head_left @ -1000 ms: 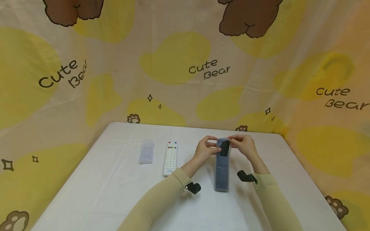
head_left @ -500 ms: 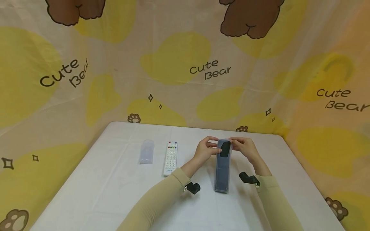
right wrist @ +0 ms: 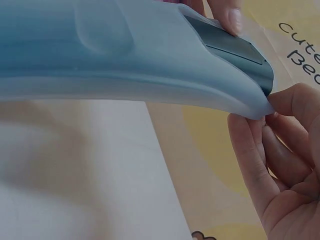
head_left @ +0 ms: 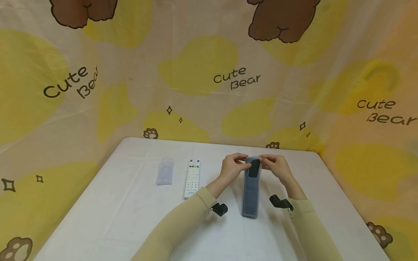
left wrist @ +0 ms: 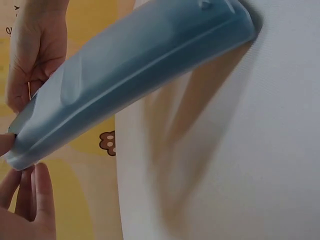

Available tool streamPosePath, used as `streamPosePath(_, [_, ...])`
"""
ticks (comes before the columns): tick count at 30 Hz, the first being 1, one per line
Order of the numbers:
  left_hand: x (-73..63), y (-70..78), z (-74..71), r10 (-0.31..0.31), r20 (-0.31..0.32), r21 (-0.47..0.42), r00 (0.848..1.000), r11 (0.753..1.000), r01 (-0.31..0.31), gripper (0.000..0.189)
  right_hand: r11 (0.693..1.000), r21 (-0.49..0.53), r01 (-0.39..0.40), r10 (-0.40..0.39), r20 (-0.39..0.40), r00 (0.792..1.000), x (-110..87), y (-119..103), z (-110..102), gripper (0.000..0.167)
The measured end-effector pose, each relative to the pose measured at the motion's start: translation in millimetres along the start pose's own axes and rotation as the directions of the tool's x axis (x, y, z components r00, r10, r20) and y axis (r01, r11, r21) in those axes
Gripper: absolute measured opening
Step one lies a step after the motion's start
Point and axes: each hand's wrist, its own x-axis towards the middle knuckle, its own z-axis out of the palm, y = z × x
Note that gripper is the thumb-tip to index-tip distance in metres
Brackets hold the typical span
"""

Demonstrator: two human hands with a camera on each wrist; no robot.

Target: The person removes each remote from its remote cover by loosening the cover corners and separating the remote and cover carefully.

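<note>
A dark remote control (head_left: 254,169) sits inside a translucent bluish silicone cover (head_left: 250,197), its black end bare in an opening at the far end. The cover slants down toward the near side of the table. My left hand (head_left: 232,167) holds the far end from the left, thumb on the upper face near the black part and fingers behind. From the right, my right hand (head_left: 277,166) pinches the cover's far corner; in the right wrist view, the thumb and forefinger grip the cover's thin edge beside the dark remote (right wrist: 230,47). The remote's underside is hidden.
A white remote control (head_left: 193,179) with several coloured buttons lies left of my left hand. Farther left is a clear, pouch-like cover (head_left: 166,172), lying flat. The white table (head_left: 107,214) ends at a patterned cloth backdrop (head_left: 196,72).
My left thumb has slid up along the black part toward its far end. The covered remote has tilted slightly, and my right hand keeps its pinch on the corner.
</note>
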Motion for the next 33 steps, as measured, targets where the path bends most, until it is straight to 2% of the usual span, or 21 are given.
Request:
streamPosePath(7, [2.1,6.9,-0.9,0.069,-0.055,0.090,0.996,0.994,-0.064,0.021,0.999,-0.032,0.020,-0.021,-0.006,1.000,0.5,-1.9,-0.5,0.037])
streamPosePath(17, [5.0,9.2,-2.1,0.141,-0.046,0.169,0.989,0.977,-0.131,0.018,0.997,0.010,0.074,-0.073,-0.023,0.997,-0.7,-3.9,1.5,0.035])
streamPosePath(26, [4.3,7.8,0.2,0.222,-0.082,0.241,0.971,0.950,-0.197,0.017,0.994,0.047,0.100,-0.099,-0.027,0.995,-3.1,-7.1,3.7,0.035])
streamPosePath(30, [4.5,7.4,1.4,0.242,-0.127,0.236,0.962,0.949,-0.208,0.014,0.988,0.092,0.123,-0.122,-0.016,0.992,-4.2,-7.6,3.5,0.038])
streamPosePath(33, [5.6,7.7,1.2,0.220,-0.156,0.191,0.963,0.963,-0.190,0.013,0.984,0.114,0.135,-0.134,-0.013,0.991,-5.1,-8.2,3.1,0.038])
